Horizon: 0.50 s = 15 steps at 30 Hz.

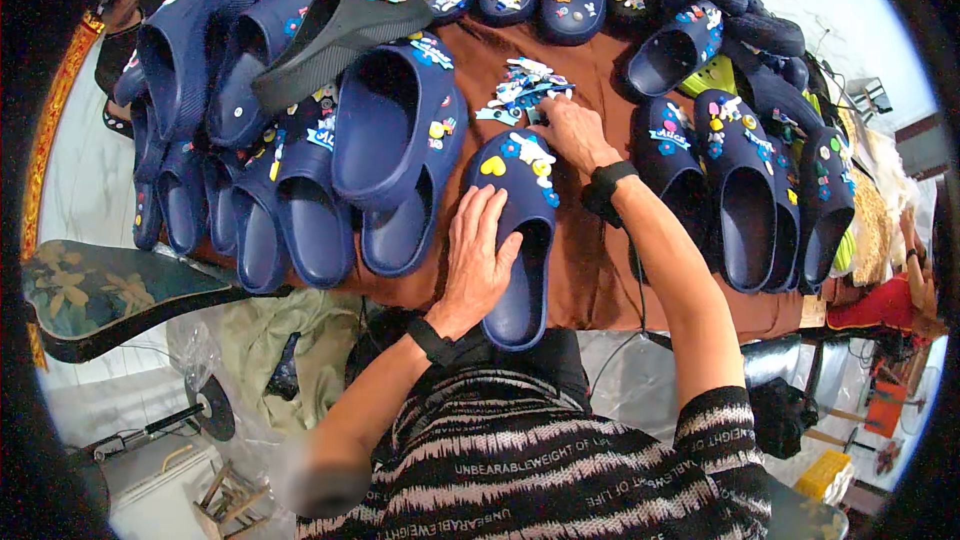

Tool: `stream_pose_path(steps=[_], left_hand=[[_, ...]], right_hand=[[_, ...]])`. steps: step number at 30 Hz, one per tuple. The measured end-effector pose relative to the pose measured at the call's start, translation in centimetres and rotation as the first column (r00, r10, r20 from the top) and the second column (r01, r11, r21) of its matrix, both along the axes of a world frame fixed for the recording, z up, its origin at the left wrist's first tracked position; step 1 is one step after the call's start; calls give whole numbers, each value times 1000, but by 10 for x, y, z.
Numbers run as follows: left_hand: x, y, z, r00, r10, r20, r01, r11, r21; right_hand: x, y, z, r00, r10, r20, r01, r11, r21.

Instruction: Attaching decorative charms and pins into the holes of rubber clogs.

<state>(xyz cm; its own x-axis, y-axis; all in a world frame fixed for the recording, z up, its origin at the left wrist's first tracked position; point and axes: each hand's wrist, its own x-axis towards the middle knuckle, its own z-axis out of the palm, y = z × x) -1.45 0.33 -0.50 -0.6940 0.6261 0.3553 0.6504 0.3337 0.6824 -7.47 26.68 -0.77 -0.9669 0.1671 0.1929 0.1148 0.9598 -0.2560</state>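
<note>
no packages, labels, signs or screens can be made out among the things in view; nothing of that kind shows clearly anywhere here.

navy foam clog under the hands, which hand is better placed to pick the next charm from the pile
Probably the right hand: its fingers already touch the pile of small blue and white charms on the brown cloth. The left hand lies flat on the navy foam clog, steadying it.

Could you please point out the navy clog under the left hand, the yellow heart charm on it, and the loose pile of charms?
Navy foam clog [520, 285], head view, inner footbed.
Yellow heart charm [493, 166], head view, its centre.
Pile of blue-and-white charms [522, 88], head view, middle of heap.
</note>
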Motion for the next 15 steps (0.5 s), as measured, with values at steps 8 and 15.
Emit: stream_pose_path(steps=[8, 15], left_hand=[[5, -3, -8, 998, 43, 39, -45, 998, 51], [3, -6, -5, 997, 18, 70, -20, 999, 33]], right_hand=[[-17, -8, 2, 983, -144, 112, 155, 982, -105], [-24, -3, -8, 961, -215, 173, 270, 858, -437]])
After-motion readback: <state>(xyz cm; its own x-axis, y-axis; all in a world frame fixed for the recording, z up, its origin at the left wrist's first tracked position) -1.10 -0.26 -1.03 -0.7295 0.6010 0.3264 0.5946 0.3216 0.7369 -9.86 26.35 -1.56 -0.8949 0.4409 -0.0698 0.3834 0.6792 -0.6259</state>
